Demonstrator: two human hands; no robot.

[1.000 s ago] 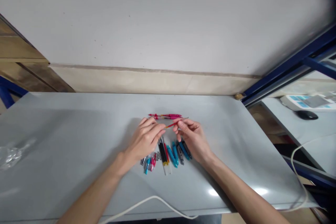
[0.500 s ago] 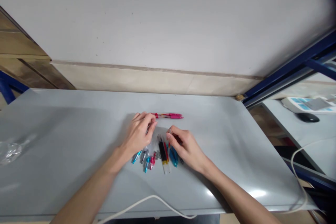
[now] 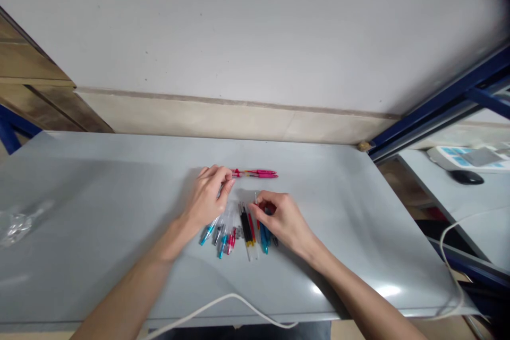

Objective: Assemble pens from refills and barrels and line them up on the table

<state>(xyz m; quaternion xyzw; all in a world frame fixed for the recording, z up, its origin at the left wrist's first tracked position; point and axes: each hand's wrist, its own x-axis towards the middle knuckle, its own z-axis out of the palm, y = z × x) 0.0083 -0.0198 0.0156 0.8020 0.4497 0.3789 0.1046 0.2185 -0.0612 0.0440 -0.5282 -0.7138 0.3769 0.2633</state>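
Observation:
My right hand (image 3: 281,218) is closed in a pinch on a pen refill (image 3: 255,198), whose thin tip points up above the fingers. My left hand (image 3: 209,194) has its fingers curled by the left ends of the pink pens (image 3: 261,173); whatever it may hold is hidden. Between the hands lie several black refills (image 3: 246,227) and a red refill (image 3: 252,226). Clear pen barrels with coloured grips (image 3: 223,244) fan out below my left hand. Blue pen parts (image 3: 264,239) lie partly under my right hand.
A crumpled clear plastic bag (image 3: 18,228) lies at the left of the grey table (image 3: 119,186). A white cable (image 3: 231,296) loops over the front edge. On a side table at the right is a black mouse (image 3: 467,177). A wall rises behind.
The refill in my right hand now stands up more visibly above the fingertips. My left hand has shifted slightly left, with its fingertips a little farther from the right hand.

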